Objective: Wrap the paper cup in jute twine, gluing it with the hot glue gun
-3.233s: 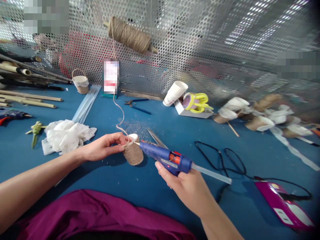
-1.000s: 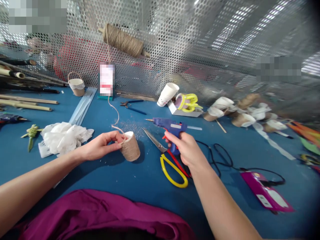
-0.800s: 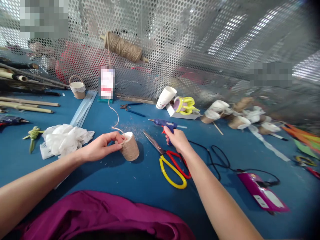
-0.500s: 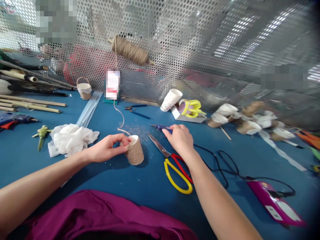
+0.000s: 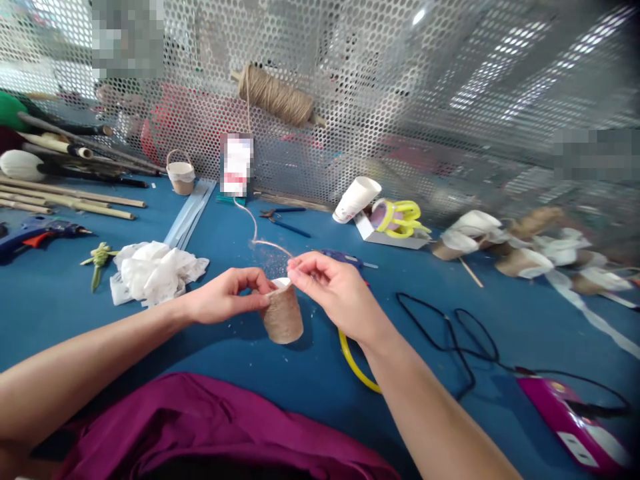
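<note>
My left hand (image 5: 235,295) grips the rim of a small paper cup (image 5: 283,317) wrapped in brown twine, thumb outside and fingers at the opening. The cup tilts slightly on the blue table. My right hand (image 5: 333,287) pinches the loose twine (image 5: 267,245) at the far side of the cup's rim. That twine runs back over the table towards a phone-like screen. Behind my right hand lies a blue corded tool (image 5: 345,259), partly hidden. Scissors with a yellow handle (image 5: 356,363) lie under my right wrist, their blades covered from view.
A twine spool (image 5: 276,97) hangs on the perforated metal screen. Crumpled white cloth (image 5: 155,272) and a blue glue gun (image 5: 37,239) lie left. Pliers (image 5: 285,223) sit behind the cup. Rightward are a black cord (image 5: 450,327), a magenta power strip (image 5: 570,427) and several wrapped cups (image 5: 525,262).
My right hand has let go of the blue corded tool and moved left to the cup, where it now pinches the twine. My left hand still holds the cup. The view has shifted slightly.
</note>
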`<state>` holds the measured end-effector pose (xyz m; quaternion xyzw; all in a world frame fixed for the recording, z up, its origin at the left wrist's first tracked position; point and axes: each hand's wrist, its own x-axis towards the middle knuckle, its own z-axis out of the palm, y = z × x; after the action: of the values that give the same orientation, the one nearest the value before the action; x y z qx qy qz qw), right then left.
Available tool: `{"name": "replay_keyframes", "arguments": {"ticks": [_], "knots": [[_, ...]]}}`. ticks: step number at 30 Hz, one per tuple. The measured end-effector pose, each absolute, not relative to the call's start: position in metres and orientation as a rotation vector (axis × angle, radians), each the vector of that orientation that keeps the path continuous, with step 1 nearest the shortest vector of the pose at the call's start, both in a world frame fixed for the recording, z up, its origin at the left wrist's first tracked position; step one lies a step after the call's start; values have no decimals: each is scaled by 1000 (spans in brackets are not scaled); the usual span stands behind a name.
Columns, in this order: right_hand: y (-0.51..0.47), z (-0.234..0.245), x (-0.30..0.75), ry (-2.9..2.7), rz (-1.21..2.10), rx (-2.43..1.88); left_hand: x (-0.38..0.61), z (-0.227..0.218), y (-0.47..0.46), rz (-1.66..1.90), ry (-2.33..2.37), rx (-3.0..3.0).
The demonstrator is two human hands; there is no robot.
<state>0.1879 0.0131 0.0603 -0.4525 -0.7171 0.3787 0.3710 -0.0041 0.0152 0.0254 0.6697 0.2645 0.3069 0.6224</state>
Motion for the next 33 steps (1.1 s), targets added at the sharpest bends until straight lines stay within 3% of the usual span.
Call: {"name": "replay_keyframes", "arguments": {"ticks": [15,33], "knots": [[0,45,205,-1597,1002,-1224,-6,30,12,645,506,1431],[-2,41,202,-1475,1358,-1088,-11,36,12,593,401,1350]]}}
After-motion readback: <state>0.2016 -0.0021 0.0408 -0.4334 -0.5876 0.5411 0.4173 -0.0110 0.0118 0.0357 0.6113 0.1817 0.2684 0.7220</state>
